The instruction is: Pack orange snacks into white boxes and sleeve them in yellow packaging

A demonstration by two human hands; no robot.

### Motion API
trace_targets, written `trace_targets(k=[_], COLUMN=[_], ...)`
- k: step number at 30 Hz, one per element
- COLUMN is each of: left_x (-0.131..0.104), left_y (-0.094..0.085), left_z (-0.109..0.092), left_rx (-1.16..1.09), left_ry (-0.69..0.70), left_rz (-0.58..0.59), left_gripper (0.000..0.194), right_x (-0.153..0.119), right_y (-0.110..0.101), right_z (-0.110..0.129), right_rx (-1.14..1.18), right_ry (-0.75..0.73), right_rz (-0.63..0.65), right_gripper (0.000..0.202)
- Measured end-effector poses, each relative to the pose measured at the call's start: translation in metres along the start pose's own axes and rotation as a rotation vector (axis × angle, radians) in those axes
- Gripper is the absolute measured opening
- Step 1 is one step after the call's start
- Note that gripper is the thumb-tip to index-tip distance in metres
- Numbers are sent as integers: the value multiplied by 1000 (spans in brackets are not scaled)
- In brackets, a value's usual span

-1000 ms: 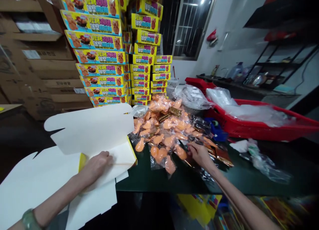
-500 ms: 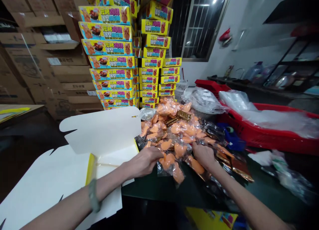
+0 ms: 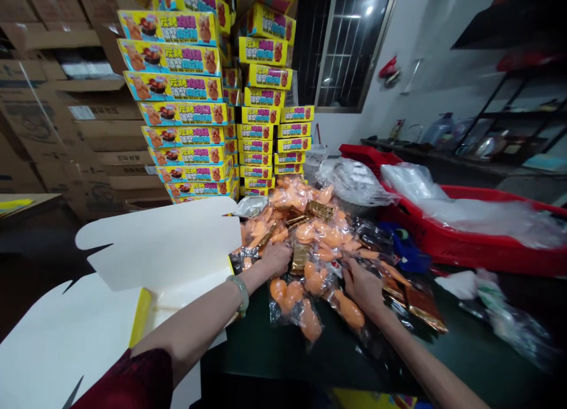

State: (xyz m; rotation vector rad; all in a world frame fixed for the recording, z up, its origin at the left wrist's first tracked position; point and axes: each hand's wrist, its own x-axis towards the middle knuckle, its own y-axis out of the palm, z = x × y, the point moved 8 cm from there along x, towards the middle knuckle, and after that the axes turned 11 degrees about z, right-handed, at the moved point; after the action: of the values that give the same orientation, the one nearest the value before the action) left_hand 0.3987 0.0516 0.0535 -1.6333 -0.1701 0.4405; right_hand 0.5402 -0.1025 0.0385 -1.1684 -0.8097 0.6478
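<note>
The orange drumstick-shaped pieces in clear wrappers [image 3: 310,320] lie heaped at the centre of the view, the nearest at six o'clock. They look light, and their film is probably slippery and crinkly; a loose film edge would make the best hold, with little squeeze on the piece inside. The left hand [image 3: 275,260] reaches into the heap beside a gold sachet [image 3: 300,259], fingers curled; the right hand [image 3: 364,285] is bent in at the heap's four o'clock side. Whether either grips anything, I cannot tell. The dark green tabletop [image 3: 248,353] looks smooth. An open white-lined carton [image 3: 163,243] sits at eight o'clock, stacked yellow printed boxes [image 3: 183,137] at eleven, a barred window [image 3: 348,48] near one, a red plastic basket [image 3: 487,249] at three.
</note>
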Motion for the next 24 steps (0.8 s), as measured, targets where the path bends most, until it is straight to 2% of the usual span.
trace_targets(k=[4,6,10,14,18,21,24], left_x=[7,13,22,23,23,24,16], left_y=[-4,-6,-11,-12,-3,1,-14], left_z=[12,22,32,31,25,22,17], left_rx=[-6,-12,-15,15,51,47,-3], left_ry=[-30,-38,-41,-108,-93,-39,-5], left_rz=[-8,19,67,6,-16,4,-8], left_gripper=[57,64,48,46,29,22,21], right_x=[-3,-3,-1,7,15,16,13], right_y=[-4,-9,-19,-23,-31,-41,-51], right_z=[-14,-18,-17,-7,-6,-22,-37], right_rx=[336,512,730,1003,1275,1441,1562], right_ry=[10,1,-6,-22,-17,88,153], right_rz=[-132,-162,-173,-88,-44,-137,-224], right_gripper=[23,21,20,24,29,34,38])
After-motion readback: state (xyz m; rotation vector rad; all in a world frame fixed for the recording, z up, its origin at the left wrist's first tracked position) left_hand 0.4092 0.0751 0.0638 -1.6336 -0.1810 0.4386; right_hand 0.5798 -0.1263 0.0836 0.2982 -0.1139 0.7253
